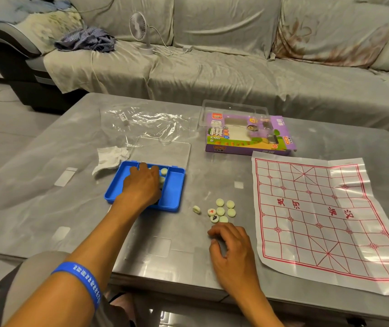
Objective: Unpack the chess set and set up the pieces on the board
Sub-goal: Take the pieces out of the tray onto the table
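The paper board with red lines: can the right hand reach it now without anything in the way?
Probably yes. The right hand rests on the table just left of the paper board with red lines, and bare tabletop lies between them.

Blue tray (174, 185), loose pale pieces (221, 210), flat board (325, 215)
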A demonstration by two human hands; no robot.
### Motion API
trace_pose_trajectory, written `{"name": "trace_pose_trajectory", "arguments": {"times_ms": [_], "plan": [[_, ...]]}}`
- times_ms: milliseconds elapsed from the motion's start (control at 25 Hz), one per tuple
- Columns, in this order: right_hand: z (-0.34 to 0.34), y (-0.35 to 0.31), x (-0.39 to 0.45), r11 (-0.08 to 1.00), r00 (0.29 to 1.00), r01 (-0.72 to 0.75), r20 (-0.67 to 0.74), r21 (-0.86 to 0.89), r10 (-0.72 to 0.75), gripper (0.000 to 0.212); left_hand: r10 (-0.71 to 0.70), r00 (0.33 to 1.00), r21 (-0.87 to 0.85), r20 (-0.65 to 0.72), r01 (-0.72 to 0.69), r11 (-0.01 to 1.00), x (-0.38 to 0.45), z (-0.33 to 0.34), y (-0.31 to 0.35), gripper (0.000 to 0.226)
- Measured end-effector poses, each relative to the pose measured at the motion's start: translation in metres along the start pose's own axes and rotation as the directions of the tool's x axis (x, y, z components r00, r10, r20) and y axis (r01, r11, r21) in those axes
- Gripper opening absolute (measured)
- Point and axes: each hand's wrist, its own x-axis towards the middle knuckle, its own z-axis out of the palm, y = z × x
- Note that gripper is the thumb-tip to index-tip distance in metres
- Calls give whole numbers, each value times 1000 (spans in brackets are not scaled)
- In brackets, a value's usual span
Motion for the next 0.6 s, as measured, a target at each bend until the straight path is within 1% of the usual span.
{"name": "trace_pose_trajectory", "arguments": {"times_ms": [80, 160, 240, 280, 360, 440, 520, 600], "plan": [[0, 0, 0, 1000, 1000, -4, 1, -3, 4, 25, -8, 1000, 8, -25, 8, 1000, -1, 1, 2, 46], [0, 1, 0, 1000, 1000, -13, 4, -3, 13, 20, -14, 998, -46, -63, 11, 999, -1, 1, 0, 43], [0, 1, -1, 1000, 1000, -15, -1, 2, 15, 17, -13, 995, -61, -102, 7, 998, -1, 2, -3, 44], [0, 1, 0, 1000, 1000, -14, -6, 7, 14, 17, -1, 995, -54, -99, -5, 999, -1, 2, -4, 46], [1, 0, 0, 1000, 1000, -9, -15, 10, 9, 17, 34, 998, -48, -47, -36, 998, 0, 1, -4, 48], [1, 1, 0, 1000, 1000, 0, -16, 10, 0, 23, 53, 998, -50, -16, -54, 997, 0, 0, -3, 48], [1, 2, 0, 1000, 1000, -3, -9, 10, 3, 30, 52, 999, -59, -16, -53, 997, 1, 1, -4, 48], [2, 2, 0, 1000, 1000, -4, -5, 13, 4, 31, 47, 999, -81, -25, -49, 995, 1, 1, -4, 47]]}}
